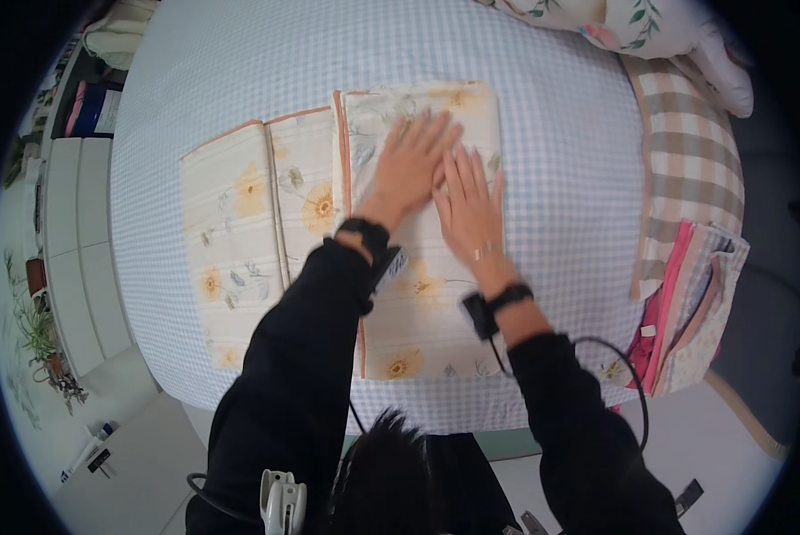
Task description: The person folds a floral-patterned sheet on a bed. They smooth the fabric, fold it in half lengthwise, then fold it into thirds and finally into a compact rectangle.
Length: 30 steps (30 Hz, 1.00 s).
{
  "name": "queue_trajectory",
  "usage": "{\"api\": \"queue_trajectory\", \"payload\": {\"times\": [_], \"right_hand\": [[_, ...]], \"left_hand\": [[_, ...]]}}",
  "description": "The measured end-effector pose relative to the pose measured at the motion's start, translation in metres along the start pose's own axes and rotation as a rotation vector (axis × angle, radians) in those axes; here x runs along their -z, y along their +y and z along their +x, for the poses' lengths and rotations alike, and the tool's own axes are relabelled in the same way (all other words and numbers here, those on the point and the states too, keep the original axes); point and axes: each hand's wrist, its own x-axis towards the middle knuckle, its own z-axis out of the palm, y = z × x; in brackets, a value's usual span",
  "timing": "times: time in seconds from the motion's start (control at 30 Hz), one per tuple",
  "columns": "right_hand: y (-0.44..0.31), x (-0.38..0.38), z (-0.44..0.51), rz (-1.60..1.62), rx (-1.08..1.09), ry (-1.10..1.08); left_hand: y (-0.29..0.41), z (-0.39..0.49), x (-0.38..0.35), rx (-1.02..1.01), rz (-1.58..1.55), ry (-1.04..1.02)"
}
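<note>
A cream floral cloth with orange edging [400,334] lies folded on the blue-and-white gingham bed sheet [560,154]. Its right section is stacked in layers, while the left section [229,234] lies flatter with a fold running down it. My left hand [413,160] rests palm down on the upper part of the right section, fingers spread a little. Just right of it and lower, my right hand [468,207] lies flat near the cloth's right edge, its fingertips close to my left hand. Neither hand grips the cloth. Black straps with small devices circle both wrists.
Folded textiles [694,307], pink and patterned, sit at the bed's right edge beside a brown-and-white checked cloth [694,154]. A floral pillow or quilt [614,27] lies at the upper right. White cabinets [82,247] stand left of the bed. A black cable loops beside my right forearm.
</note>
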Motion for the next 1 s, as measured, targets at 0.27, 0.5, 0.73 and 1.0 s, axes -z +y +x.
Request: {"api": "queue_trajectory", "payload": {"times": [0.27, 0.5, 0.73, 1.0], "right_hand": [[0.077, -0.034, 0.085, -0.362, -0.035, -0.097], [0.068, -0.025, 0.084, -0.282, 0.016, -0.049], [0.005, 0.022, -0.077, 0.082, 0.347, -0.382], [-0.014, 0.094, -0.242, 0.019, 0.275, -0.696]], "left_hand": [[-0.085, 0.01, -0.052, 0.23, -0.131, 0.03], [-0.069, -0.015, -0.023, 0.363, -0.073, -0.001], [0.042, -0.171, 0.054, 0.434, -0.376, -0.266], [0.117, -0.3, 0.098, 0.699, -0.49, -0.35]]}}
